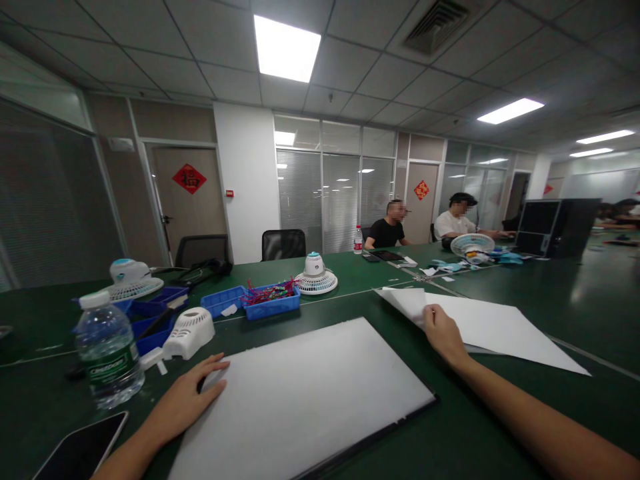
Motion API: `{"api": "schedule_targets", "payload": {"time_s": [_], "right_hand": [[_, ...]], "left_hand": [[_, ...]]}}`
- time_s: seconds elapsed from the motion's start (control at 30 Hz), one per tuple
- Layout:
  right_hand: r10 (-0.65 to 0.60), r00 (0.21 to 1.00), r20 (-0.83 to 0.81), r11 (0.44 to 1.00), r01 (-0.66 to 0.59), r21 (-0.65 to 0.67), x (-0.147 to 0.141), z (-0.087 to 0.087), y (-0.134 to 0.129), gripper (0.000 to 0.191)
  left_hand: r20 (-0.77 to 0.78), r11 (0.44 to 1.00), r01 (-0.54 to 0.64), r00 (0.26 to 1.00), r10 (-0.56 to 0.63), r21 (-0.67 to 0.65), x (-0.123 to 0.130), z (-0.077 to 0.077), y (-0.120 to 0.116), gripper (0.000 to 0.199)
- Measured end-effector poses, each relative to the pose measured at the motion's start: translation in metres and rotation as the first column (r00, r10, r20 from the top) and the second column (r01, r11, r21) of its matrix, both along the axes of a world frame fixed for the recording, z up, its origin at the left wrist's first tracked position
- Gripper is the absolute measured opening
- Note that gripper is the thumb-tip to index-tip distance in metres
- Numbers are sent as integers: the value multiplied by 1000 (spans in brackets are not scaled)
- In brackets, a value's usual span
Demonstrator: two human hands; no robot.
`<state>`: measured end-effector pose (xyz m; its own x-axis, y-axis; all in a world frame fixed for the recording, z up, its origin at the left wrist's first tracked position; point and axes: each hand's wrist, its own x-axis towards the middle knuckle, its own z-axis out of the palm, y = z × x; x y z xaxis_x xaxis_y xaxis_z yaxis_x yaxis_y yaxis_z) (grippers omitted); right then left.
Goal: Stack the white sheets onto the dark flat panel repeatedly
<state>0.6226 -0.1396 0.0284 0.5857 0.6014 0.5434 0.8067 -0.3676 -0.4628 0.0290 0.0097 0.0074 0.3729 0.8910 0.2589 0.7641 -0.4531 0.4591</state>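
A large white sheet of paper (310, 400) lies in front of me, with a dark edge showing beneath its right and near sides. My left hand (193, 393) rests at its far left corner, fingers spread and holding nothing. Further right, my right hand (443, 330) pinches the left part of another white sheet (500, 327). That sheet's left end is bent up off the green table (480, 427), while its right part lies on the surface.
Left of me are a water bottle (110, 353), a phone (83, 450) and a white plastic housing (190, 332). Blue bins (273, 308), one with red wires, and a fan part (316, 277) stand ahead. Two people sit across, near a black computer case (557, 227).
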Motion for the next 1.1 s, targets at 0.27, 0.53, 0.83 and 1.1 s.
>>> {"api": "schedule_targets", "payload": {"time_s": [0.27,0.53,0.83,1.1], "right_hand": [[-5,996,-86,959,29,282,-8,12,-14,62],[472,882,20,864,-467,191,-55,16,-16,42],[720,694,12,665,-694,276,-109,14,-42,32],[982,-38,-186,-58,-993,-106,-172,37,-71,48]], "left_hand": [[-5,1000,-6,1000,6,10,-1,-1,0,53],[-20,1000,1,1000,-1,0,-4,-4,3,54],[12,1000,-14,1000,14,24,-3,0,-1,49],[-22,1000,-25,999,26,5,4,2,-2,52]]}}
